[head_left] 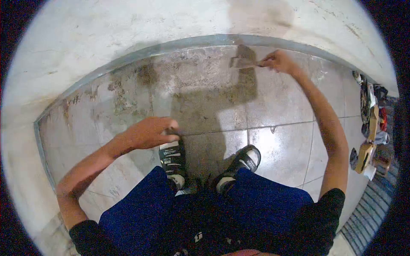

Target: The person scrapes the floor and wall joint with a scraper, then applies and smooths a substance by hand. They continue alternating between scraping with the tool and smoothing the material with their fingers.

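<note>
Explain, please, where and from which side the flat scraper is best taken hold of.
The scraper is probably best gripped by its handle, coming from the picture's right, as the right hand holds it. Its wide, flat blade points left in the picture, so this approach should keep the hand clear of the blade's front edge. Blur hides the handle's exact shape.

Shows a striped mat (369, 217) with small clutter gathered beside its far part. Includes, right by the mat's edge, a white piece (370, 172) and a tan block (365, 156), plus a dark rounded item (353, 158) slightly left of the mat. Has, farther beyond the mat, a long tan piece (373, 123) and something red (383, 118), too small to identify. Shows, well left of and beyond the mat, a grey skirting strip (209, 40) under a pale, stained wall (141, 25).
</note>
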Demonstrator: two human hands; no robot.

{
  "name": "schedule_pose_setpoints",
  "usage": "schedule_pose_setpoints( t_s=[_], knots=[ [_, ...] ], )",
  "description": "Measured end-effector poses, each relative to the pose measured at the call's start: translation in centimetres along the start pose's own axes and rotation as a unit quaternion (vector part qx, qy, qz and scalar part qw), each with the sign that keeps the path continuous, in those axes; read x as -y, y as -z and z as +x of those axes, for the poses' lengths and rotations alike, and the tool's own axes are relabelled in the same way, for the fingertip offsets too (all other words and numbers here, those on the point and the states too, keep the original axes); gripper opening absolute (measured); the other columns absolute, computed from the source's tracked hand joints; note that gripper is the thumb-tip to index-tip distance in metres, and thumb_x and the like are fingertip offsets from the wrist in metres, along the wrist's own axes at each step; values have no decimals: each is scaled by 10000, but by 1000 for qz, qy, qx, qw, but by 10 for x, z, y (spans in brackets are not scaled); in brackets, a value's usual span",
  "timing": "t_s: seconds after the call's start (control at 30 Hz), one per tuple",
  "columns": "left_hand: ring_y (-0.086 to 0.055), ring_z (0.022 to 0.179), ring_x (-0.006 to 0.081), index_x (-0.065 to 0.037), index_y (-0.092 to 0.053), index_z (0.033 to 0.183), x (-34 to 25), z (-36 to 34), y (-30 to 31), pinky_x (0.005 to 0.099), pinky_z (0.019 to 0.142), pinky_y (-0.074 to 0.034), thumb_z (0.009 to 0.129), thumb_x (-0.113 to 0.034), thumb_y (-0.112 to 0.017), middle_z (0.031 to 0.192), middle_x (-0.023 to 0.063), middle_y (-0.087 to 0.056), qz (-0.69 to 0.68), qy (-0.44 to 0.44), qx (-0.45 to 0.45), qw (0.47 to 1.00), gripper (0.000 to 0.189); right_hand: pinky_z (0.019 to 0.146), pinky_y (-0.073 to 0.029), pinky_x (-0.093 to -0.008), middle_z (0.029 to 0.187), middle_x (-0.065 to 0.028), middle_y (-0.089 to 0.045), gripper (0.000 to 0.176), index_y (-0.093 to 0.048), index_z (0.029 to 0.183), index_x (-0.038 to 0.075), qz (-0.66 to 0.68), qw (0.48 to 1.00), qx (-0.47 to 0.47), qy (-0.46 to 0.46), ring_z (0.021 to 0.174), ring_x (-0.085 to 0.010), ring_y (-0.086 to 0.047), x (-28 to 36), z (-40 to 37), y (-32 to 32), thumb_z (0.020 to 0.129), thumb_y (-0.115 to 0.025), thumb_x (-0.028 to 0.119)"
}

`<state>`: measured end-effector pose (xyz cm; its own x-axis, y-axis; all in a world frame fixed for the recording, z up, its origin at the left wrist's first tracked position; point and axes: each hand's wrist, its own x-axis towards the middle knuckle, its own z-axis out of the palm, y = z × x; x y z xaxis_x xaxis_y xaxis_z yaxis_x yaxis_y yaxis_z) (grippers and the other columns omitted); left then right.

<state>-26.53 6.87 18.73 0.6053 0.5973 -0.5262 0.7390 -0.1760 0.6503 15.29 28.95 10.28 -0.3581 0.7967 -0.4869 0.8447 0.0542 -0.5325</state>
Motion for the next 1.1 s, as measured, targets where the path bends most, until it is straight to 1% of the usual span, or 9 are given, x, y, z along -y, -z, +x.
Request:
schedule_pose_setpoints(
  t_s=[0.23,0.27,0.33,0.43,0.57,0.8,0.87,1.07,1.1],
  knots=[
    [-604,858,304,-32,-588,1039,35,-76,-2,382,749,-466,801,-360,-611,964,171,-614,-70,235,-16,969,406,398,-417,-254,594,-35,-602,280,-712,845,98,-47,976,68,-203,442,-88,-514,-87,-55,24,761,-689,364],
    [-604,864,304,-33,-587,1041,42,-77,-5,383,754,-466,796,-368,-615,974,171,-615,-56,258,-23,964,416,411,-429,-266,584,-43,-601,277,-707,861,82,-79,991,77,-71,442,-104,-521,-86,-43,19,761,-696,340],
    [-607,864,297,-35,-585,1041,38,-72,-9,391,764,-469,795,-392,-617,953,162,-624,-42,255,-15,966,435,426,-439,-278,572,-50,-595,288,-698,875,55,-41,997,56,34,449,-122,-529,-80,-21,-20,758,-706,317],
    [-611,851,277,-39,-584,1053,42,-51,-18,385,776,-475,797,-395,-618,925,142,-634,-41,205,14,978,440,427,-430,-272,569,-50,-588,313,-694,858,31,26,999,-5,-18,469,-116,-529,-25,3,-67,755,-711,326],
    [-610,858,289,-35,-578,1052,49,-45,-21,382,775,-472,799,-398,-616,955,154,-626,-64,156,-9,986,444,437,-453,-272,612,-74,-615,331,-695,868,38,38,997,69,7,480,-114,-540,-18,-13,-19,747,-714,346],
    [-607,825,287,-23,-578,1052,65,-66,-16,364,770,-472,799,-409,-615,956,155,-625,-17,234,-31,972,464,436,-466,-283,597,-60,-615,273,-702,827,77,-148,963,76,-211,474,-127,-565,-90,-38,44,764,-680,341],
    [-608,821,282,-24,-581,1049,64,-61,-19,360,768,-473,799,-408,-616,955,155,-625,-11,201,-53,978,460,490,-475,-298,570,-52,-592,236,-707,829,113,-307,937,100,135,459,-149,-556,-127,15,5,765,-669,338],
    [-610,858,278,-28,-581,1049,48,-31,-12,366,763,-472,802,-385,-615,966,160,-623,-56,135,-34,989,436,480,-465,-297,544,-52,-572,269,-701,841,96,-79,991,106,15,441,-151,-533,20,-8,-25,786,-635,351],
    [-610,863,278,-26,-582,1046,47,-33,-11,367,761,-472,802,-380,-616,966,161,-622,-78,130,-49,987,431,437,-454,-286,551,-58,-574,291,-700,872,76,-165,962,133,171,428,-126,-521,-17,3,-12,772,-648,345]
  ],
)
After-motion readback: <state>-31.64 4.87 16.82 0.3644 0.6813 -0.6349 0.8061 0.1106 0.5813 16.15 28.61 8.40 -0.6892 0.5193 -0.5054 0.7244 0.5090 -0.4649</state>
